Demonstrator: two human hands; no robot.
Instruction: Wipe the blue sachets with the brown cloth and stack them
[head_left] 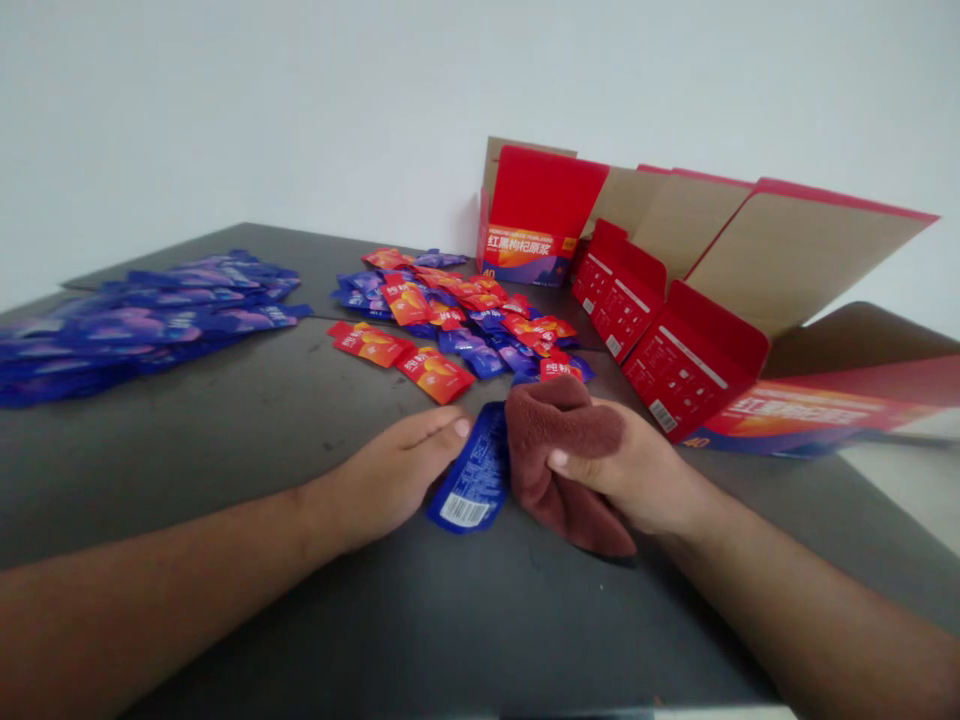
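Near the middle of the table, my left hand (409, 468) pinches the left edge of a blue sachet (474, 480), whose printed side with a white barcode faces up. My right hand (637, 465) grips a brown cloth (551, 460), its thumb pressed on top. The cloth touches the sachet's right side and hides part of it. Just beyond both hands lies a loose pile of small orange sachets (436, 375) and blue-purple sachets (480, 352).
A large heap of blue sachets (150, 320) covers the left of the dark table (337, 620). Open red cardboard boxes (694, 350) line the right side, with another open box (529, 215) at the back. A pale wall (300, 110) stands behind.
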